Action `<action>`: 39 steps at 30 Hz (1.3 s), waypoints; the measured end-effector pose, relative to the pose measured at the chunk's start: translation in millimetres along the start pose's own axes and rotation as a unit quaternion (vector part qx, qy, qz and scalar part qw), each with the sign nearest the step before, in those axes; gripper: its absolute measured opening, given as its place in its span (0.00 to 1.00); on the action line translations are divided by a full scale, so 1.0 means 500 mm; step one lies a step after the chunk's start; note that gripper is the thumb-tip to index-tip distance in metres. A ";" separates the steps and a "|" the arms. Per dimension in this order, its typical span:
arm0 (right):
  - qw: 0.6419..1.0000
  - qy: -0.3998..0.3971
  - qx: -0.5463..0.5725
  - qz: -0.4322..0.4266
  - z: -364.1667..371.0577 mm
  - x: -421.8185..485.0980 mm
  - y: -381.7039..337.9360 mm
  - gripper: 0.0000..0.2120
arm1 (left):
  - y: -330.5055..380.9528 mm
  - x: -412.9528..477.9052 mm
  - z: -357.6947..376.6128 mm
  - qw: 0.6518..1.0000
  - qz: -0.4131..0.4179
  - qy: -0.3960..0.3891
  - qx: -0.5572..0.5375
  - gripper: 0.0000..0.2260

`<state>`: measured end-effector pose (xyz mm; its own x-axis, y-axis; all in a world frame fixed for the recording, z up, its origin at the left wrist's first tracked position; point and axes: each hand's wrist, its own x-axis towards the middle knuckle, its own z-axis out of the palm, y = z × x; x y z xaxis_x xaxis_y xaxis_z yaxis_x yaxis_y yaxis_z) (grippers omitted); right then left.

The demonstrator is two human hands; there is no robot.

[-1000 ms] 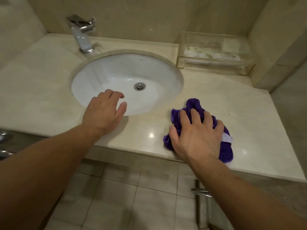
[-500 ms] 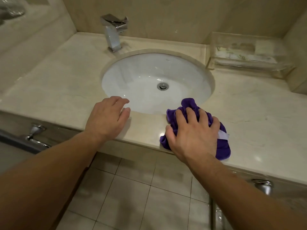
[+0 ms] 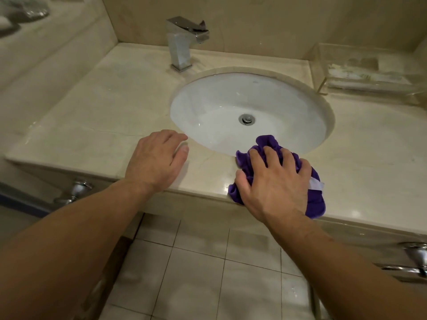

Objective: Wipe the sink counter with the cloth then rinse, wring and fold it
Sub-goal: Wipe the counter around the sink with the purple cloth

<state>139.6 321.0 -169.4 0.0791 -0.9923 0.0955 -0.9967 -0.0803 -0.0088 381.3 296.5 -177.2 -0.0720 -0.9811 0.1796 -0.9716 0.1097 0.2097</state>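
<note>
A crumpled purple cloth with a white label lies on the beige stone counter, at the front edge just below the rim of the white oval sink. My right hand presses down on the cloth with fingers spread across its top and the thumb at its left side. My left hand rests on the counter's front edge to the left of the basin, fingers relaxed and holding nothing. Part of the cloth is hidden under my right palm.
A chrome faucet stands behind the sink, with no water running. A clear plastic tray sits at the back right against the wall. Chrome fittings stick out below the counter on both sides. Tiled floor lies beneath.
My right hand has slid the cloth leftward along the front edge, from right of the basin to its front rim. My left hand has shifted left, off the basin rim.
</note>
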 end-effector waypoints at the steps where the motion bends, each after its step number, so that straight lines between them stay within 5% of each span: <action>1: 1.000 0.002 0.002 -0.002 0.002 0.000 -0.018 0.27 | -0.015 -0.002 -0.002 1.000 0.001 0.000 -0.001 0.26; 19: 0.999 0.017 0.005 -0.028 0.016 0.024 -0.289 0.25 | -0.292 -0.050 -0.044 0.998 -0.012 0.043 0.054 0.23; 39: 0.992 0.009 0.034 -0.125 0.024 0.066 -0.566 0.26 | -0.522 -0.094 -0.095 0.987 -0.125 0.098 0.030 0.23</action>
<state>424.6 310.0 -175.7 0.3224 -0.9388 0.1216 -0.9426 -0.3301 -0.0497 648.8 321.5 -194.8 0.2117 -0.9257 0.3135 -0.9654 -0.1480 0.2149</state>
